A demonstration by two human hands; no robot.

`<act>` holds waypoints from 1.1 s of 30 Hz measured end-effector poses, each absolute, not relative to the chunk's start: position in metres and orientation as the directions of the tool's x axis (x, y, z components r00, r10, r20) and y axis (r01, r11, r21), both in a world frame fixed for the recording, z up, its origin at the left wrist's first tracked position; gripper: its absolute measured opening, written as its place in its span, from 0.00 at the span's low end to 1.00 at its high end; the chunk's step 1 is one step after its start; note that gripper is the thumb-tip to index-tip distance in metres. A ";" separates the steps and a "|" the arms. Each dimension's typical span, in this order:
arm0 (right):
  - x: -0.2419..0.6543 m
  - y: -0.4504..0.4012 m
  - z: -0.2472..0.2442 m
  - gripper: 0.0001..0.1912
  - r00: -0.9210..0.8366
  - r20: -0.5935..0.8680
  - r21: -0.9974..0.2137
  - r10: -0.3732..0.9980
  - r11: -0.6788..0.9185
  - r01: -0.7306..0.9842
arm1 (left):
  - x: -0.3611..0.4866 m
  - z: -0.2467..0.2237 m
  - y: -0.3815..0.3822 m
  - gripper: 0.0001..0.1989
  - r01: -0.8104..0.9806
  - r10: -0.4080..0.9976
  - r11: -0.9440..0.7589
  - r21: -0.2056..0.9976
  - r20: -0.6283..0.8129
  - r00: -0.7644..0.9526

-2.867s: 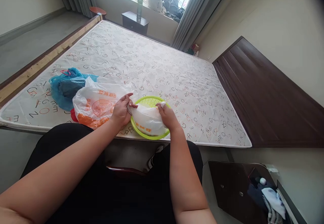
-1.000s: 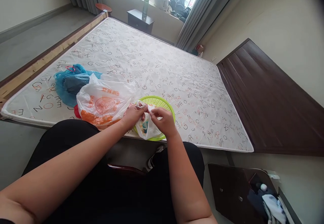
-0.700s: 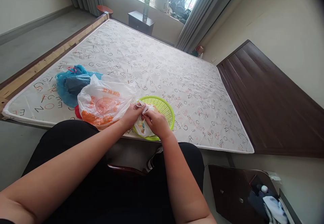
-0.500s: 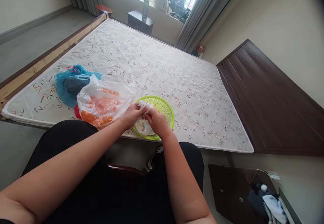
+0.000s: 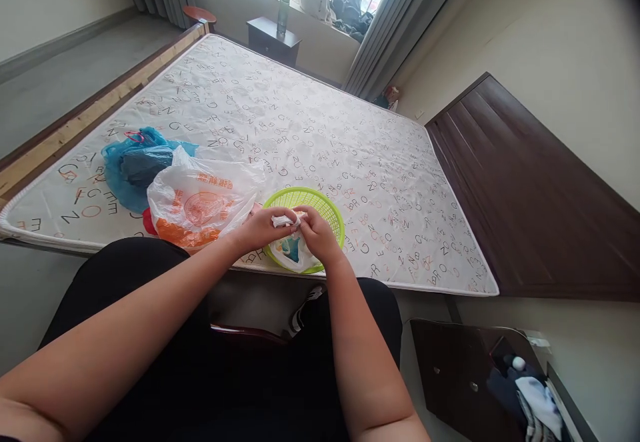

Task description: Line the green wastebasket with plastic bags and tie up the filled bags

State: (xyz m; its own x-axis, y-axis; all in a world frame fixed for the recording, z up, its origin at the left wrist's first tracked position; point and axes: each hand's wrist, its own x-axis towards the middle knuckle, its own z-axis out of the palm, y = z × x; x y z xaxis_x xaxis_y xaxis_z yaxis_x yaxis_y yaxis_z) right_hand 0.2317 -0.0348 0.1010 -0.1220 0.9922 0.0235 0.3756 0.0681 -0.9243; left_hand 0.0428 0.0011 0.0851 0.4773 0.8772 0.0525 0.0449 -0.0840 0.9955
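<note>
A white plastic bag (image 5: 299, 259) with a blue-green print hangs from my hands into a lime-green plastic basket (image 5: 336, 219). My left hand (image 5: 263, 227) is closed on the gathered top of this bag. From the other side, my right hand (image 5: 319, 235) pinches the same bunched plastic, and the fingertips of both hands nearly meet over the basket. Whatever the bag holds is hidden. To the left lies a larger white plastic bag (image 5: 200, 205) with orange print, close to my left wrist. Behind it sits a blue plastic bag (image 5: 133, 165) with something dark inside.
The basket and bags rest near the front edge of a letter-patterned mattress (image 5: 310, 135). A dark headboard (image 5: 530, 195) rises on the right. A brown cabinet (image 5: 460, 375) with clothes on it stands at lower right; a nightstand (image 5: 273, 41) with a bottle is beyond.
My hands have shifted slightly right, and my left fingers have stretched along the bunched bag top. More of the bag's blue-green print shows. The view has tilted a little.
</note>
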 end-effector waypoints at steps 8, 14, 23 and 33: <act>0.234 -0.031 0.104 0.21 -0.126 -0.220 -0.966 0.967 -0.199 0.164 | 0.039 0.073 0.002 0.07 0.191 0.834 -0.488 0.852 0.390 0.391; 0.238 -0.027 0.094 0.19 -0.236 -0.188 -0.979 0.953 -0.201 -0.036 | 0.039 0.078 -0.004 0.09 0.268 0.808 -0.570 0.777 0.470 0.357; 0.235 -0.030 0.100 0.16 -0.079 -0.141 -0.983 0.987 -0.149 -0.103 | 0.040 0.074 0.002 0.07 0.311 0.807 -0.587 0.747 0.515 0.288; 0.237 -0.023 0.097 0.19 0.195 -0.166 -0.974 0.967 -0.130 -0.184 | 0.035 0.081 0.002 0.10 0.370 0.897 -0.422 0.827 0.322 0.304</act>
